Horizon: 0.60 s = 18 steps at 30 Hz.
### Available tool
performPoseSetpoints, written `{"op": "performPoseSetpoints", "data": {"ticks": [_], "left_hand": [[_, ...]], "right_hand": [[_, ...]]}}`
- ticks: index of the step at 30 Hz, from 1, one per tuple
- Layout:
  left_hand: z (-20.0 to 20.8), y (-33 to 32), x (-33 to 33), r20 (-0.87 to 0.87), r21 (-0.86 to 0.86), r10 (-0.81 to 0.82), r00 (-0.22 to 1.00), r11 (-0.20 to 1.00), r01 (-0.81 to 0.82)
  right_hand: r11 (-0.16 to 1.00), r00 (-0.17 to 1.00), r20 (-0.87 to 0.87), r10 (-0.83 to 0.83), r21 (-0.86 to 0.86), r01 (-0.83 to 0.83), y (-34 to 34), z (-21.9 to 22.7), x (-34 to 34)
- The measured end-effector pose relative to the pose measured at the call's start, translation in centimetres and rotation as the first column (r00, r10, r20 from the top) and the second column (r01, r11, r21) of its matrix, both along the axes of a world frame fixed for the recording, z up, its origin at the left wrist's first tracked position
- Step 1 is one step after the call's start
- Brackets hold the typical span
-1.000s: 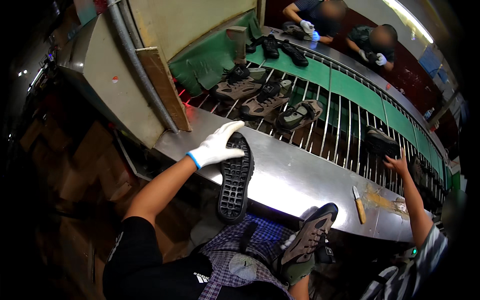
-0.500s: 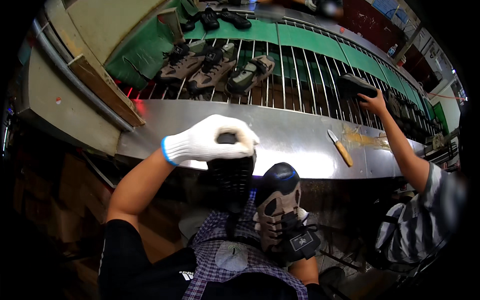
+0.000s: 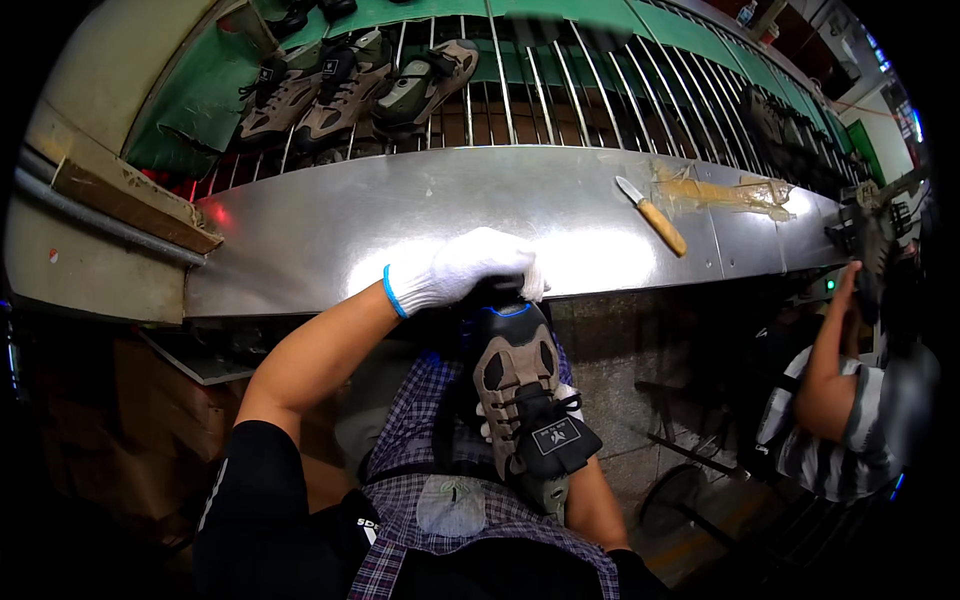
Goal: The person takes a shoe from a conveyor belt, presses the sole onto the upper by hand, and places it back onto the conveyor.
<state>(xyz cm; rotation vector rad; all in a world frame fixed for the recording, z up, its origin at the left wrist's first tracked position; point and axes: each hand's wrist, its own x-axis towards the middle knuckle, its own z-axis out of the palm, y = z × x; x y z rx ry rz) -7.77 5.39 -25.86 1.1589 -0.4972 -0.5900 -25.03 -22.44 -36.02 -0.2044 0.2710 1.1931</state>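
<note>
A brown and black shoe upper (image 3: 518, 375) stands toe up in front of my apron, its dark tongue and laces facing me. My right hand (image 3: 571, 400) grips it from behind; only bits of white glove show at its sides. At the toe, my left hand (image 3: 478, 266), in a white knit glove with a blue cuff, has its fingers closed on a black sole (image 3: 492, 293). Most of that sole is lost in shadow behind the upper and under the glove.
Beyond my hands runs a metal ledge (image 3: 330, 230) with a wooden-handled knife (image 3: 655, 220) and brown tape (image 3: 725, 190) on it. Several shoes (image 3: 340, 90) rest on a rack of metal bars (image 3: 560, 90). At right, a co-worker (image 3: 835, 400) handles a dark shoe (image 3: 880, 240).
My left hand has brought the sole over to the upper's toe. My view has shifted, so the ledge appears higher. The co-worker has carried a shoe off the rack toward the right.
</note>
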Motion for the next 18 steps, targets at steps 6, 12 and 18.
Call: {"op": "performPoseSetpoints", "data": {"ticks": [6, 12, 18], "left_hand": [[0.8, -0.5, -0.3, -0.038, 0.080, 0.003, 0.999, 0.997, 0.000], [1.8, -0.5, -1.2, -0.003, 0.136, 0.007, 1.000, 0.991, -0.006], [2.7, -0.6, -1.6, -0.012, 0.253, -0.005, 1.000, 0.967, 0.008]], "right_hand": [[0.987, 0.959, -0.277, -0.054, 0.132, 0.094, 0.4, 1.5, 0.7], [0.996, 0.955, -0.292, -0.053, 0.060, 0.073, 0.0, 1.0, 0.8], [0.991, 0.949, -0.313, -0.045, 0.107, 0.083, 0.0, 1.4, 0.5]]}}
